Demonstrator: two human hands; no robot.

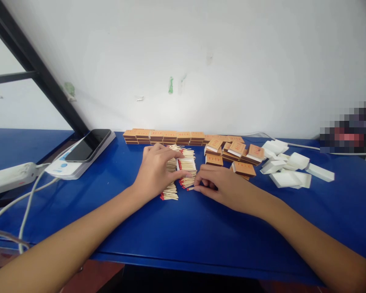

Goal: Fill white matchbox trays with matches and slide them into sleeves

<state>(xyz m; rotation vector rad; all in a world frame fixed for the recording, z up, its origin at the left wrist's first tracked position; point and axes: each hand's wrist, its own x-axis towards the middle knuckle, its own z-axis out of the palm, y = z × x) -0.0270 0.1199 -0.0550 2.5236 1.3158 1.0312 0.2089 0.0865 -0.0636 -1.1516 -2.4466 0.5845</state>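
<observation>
My left hand (155, 167) reaches over a pile of red-tipped matches (170, 192). Its index finger and thumb sit on either side of a small white matchbox tray (178, 166) with matches in it, gripping it. To the right, my right hand (216, 181) is closed in a pinch low over the table, at a match (190, 189) on the near edge of the pile. Its other fingers curl inward. My left hand covers part of the pile.
Orange matchboxes (167, 135) line the wall, with a loose heap of matchboxes (244, 167) to their right. Farther right lie several white trays (285, 179). A phone (88, 145) rests on a white box at left, near a power strip (12, 177) and cables on the blue table (177, 236).
</observation>
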